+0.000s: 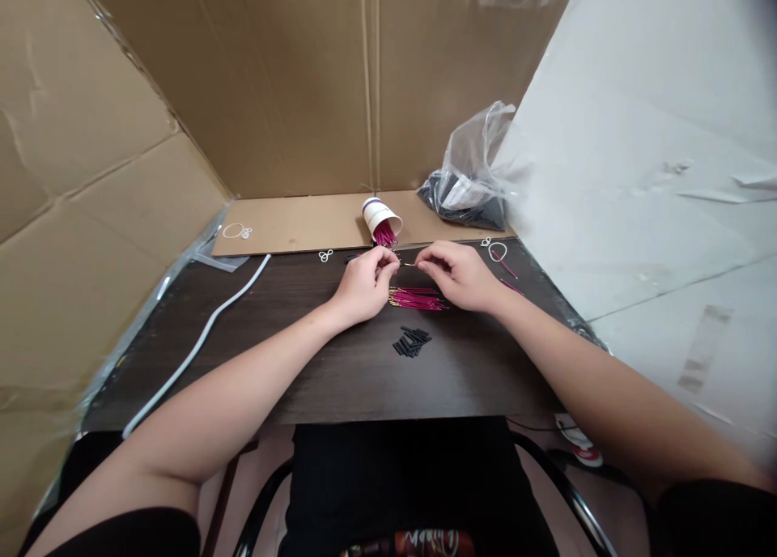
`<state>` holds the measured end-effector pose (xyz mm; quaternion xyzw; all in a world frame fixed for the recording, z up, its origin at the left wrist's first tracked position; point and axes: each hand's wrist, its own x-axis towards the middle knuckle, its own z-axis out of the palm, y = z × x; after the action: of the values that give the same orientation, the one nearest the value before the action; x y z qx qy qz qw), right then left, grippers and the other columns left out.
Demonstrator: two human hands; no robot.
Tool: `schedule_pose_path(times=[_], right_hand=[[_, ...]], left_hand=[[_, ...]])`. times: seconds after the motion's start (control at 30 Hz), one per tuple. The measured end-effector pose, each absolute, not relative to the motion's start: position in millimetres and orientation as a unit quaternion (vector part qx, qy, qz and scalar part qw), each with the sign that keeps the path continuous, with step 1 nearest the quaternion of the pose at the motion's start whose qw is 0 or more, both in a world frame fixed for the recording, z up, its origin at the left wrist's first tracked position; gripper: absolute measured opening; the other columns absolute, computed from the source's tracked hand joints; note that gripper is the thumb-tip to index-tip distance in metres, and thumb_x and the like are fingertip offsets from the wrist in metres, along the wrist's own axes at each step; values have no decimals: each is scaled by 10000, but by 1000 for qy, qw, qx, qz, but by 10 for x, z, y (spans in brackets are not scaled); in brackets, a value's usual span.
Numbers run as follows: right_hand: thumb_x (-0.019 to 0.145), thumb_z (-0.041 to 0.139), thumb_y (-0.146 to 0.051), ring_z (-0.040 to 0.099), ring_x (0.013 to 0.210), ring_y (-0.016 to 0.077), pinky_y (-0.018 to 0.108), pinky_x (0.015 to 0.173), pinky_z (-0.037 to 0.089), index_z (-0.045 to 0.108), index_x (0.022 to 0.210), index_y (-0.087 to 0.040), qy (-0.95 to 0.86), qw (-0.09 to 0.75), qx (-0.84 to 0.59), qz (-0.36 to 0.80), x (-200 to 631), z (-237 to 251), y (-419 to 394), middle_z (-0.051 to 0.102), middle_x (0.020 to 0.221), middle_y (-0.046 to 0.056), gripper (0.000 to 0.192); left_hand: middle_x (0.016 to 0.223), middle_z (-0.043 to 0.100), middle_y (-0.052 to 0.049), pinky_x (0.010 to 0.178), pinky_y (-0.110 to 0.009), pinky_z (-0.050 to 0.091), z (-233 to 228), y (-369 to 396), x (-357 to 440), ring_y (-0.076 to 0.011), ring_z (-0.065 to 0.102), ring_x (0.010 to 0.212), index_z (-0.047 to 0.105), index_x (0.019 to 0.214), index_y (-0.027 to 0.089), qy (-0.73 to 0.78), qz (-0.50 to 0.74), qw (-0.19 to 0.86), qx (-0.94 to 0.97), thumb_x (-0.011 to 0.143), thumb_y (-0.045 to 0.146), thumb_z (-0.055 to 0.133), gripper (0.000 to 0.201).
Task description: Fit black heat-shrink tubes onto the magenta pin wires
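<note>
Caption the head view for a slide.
Left hand and right hand pinch close together, a thin gold-coloured piece between them, near magenta strands, short black pieces and a tipped cup.

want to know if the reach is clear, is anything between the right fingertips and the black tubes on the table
Yes: the pink wires lie between the fingertips of the right hand and the black tubes. A straight slide would probably brush them.

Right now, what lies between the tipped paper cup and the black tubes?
Between paper cup and black tubes, the head view shows thin magenta pieces and, nearer the cup, part of the left hand and a slender gold-coloured piece.
</note>
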<state>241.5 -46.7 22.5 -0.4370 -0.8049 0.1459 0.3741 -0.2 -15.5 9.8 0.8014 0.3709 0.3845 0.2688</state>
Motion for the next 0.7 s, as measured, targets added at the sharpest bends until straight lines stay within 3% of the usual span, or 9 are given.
schedule_pose_path(times=[0.7], right_hand=[[1083,622,-247,640,793,198,350,763,472,755,975,-185,-826,358,-415,129,2405,200,-474,749,912,70,182]], left_hand=[[833,727,-14,731,-295,492,68,-169,-5,-140,604,696,703,994,162,296,385,208,849,1030,96,681,78]])
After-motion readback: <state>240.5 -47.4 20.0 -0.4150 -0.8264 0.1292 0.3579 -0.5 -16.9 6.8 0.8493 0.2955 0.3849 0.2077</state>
